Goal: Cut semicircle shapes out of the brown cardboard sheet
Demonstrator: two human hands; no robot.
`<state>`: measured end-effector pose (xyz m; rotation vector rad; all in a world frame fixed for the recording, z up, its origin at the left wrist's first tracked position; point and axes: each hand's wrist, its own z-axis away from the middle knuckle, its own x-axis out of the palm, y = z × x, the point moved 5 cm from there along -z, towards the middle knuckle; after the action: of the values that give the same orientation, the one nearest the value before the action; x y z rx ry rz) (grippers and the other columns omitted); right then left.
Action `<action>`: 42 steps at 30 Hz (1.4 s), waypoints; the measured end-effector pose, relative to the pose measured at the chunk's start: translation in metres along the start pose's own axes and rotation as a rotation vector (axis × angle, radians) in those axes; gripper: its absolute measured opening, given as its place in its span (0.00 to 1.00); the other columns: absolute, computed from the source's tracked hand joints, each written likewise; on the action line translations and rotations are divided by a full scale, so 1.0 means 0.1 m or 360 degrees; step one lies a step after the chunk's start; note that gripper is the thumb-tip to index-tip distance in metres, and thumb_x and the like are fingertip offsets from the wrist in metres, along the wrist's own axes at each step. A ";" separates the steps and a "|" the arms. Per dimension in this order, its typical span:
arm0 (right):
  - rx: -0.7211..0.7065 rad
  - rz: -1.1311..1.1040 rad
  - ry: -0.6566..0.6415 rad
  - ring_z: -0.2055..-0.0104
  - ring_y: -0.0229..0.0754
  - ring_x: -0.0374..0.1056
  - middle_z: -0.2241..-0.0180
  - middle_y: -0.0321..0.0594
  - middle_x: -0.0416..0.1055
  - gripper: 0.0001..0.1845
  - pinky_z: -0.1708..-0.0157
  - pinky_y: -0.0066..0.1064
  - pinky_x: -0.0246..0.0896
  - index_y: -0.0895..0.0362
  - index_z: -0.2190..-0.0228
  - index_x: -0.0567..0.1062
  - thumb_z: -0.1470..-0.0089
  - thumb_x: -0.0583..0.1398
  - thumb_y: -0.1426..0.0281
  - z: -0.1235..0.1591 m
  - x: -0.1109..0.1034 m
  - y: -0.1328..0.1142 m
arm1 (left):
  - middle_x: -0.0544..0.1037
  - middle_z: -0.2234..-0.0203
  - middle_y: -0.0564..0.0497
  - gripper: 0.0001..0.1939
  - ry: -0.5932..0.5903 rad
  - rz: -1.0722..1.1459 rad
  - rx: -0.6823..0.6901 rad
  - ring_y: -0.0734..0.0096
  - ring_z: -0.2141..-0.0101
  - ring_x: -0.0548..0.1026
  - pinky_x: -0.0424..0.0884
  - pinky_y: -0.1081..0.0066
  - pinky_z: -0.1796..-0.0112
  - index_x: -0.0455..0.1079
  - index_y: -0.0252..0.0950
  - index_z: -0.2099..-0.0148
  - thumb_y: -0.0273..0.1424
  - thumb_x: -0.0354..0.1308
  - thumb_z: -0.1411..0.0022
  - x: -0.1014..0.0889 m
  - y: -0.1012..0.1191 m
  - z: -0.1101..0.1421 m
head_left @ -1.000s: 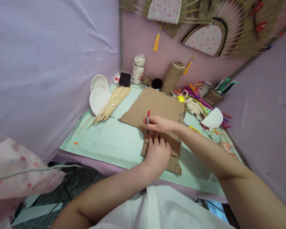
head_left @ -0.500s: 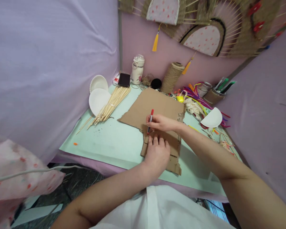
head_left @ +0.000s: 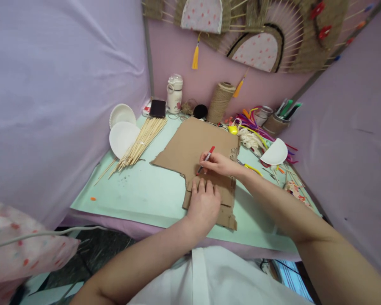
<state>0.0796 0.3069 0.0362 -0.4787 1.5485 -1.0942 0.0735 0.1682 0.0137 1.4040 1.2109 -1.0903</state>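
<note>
A red-ended marker (head_left: 206,159) is pinched in my right hand (head_left: 218,163), its tip down at the brown cardboard sheet (head_left: 193,144). My left hand (head_left: 205,205) lies flat just below the tip, fingers spread and pressing on the lower part of the cardboard. That lower part has torn, layered edges and looks like a smaller piece on top, though the hand covers much of it. Yellow-handled pliers or scissors (head_left: 253,170) lie by my right forearm, partly hidden.
Left of the cardboard are bamboo skewers (head_left: 142,142) and white paper plates (head_left: 123,137). Behind stand a bottle (head_left: 174,95), a phone (head_left: 158,108) and a twine spool (head_left: 220,102). On the right lie a half plate (head_left: 275,152), pipe cleaners (head_left: 257,125) and a pen cup (head_left: 275,124).
My right hand has tilted the marker more to the right, its tip staying near the left fingertips. The whole view has shifted slightly; the left hand stays flat on the cardboard.
</note>
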 end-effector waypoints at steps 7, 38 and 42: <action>0.0008 -0.0052 0.0218 0.72 0.38 0.66 0.76 0.35 0.70 0.14 0.69 0.30 0.59 0.57 0.70 0.66 0.42 0.54 0.59 0.18 -0.10 0.14 | 0.69 0.45 0.34 0.20 0.0009 -0.0044 -0.0003 0.47 0.45 0.67 0.60 0.48 0.46 0.68 0.31 0.44 0.34 0.48 0.33 -0.01 0.00 -0.02; 0.0030 0.0464 0.0892 0.73 0.38 0.64 0.74 0.38 0.71 0.07 0.71 0.28 0.53 0.56 0.69 0.67 0.41 0.53 0.68 1.33 -0.03 0.08 | 0.71 0.47 0.37 0.20 -0.0063 -0.0206 0.0092 0.49 0.47 0.68 0.61 0.52 0.49 0.69 0.33 0.43 0.35 0.46 0.32 -0.10 0.02 -0.09; 0.0024 0.0626 0.0969 0.72 0.39 0.63 0.74 0.37 0.70 0.06 0.67 0.30 0.52 0.56 0.70 0.67 0.41 0.54 0.68 1.45 0.05 0.04 | 0.71 0.46 0.37 0.20 -0.0056 -0.0225 0.0101 0.49 0.47 0.68 0.61 0.53 0.49 0.69 0.34 0.43 0.35 0.45 0.32 -0.09 0.02 -0.09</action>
<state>0.2131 0.2492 0.0381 0.1979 2.0477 -0.9825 0.0748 0.1753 0.0244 1.3572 1.2753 -1.2563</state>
